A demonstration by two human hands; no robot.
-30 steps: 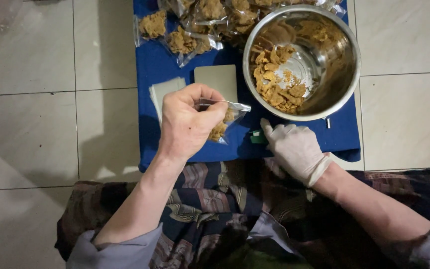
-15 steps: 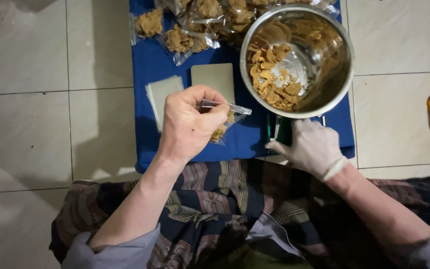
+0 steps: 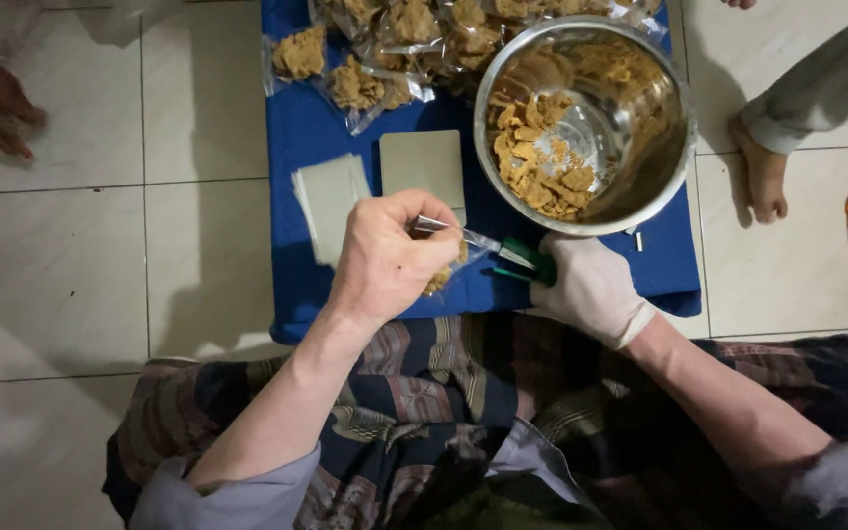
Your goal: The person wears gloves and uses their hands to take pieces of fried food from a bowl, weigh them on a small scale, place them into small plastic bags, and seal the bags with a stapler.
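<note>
The left hand [image 3: 385, 263] pinches the mouth of a small clear plastic bag [image 3: 458, 257] between thumb and fingertips, the bag hanging just under its fingers over the blue board [image 3: 306, 285]. The gloved right hand [image 3: 591, 290] is closed around a green-handled tool [image 3: 527, 261], whose tip meets the bag's top edge; what kind of tool it is cannot be told. The likeliest slip, judging from this, is the thin film sliding out of the left pinch while the tool presses on it, which would tip the contents onto the board or the striped cloth in the person's lap. The bag is transparent and crinkled, holding a small clump of brown, crumbly fried snack pieces, mostly hidden behind the left fingers. Just beyond the right hand stands a steel bowl [image 3: 674, 147] with more of the same pieces; beyond the left hand lie two stacks of empty bags [image 3: 331, 196] and, farther off, a heap of filled bags [image 3: 375, 83].
</note>
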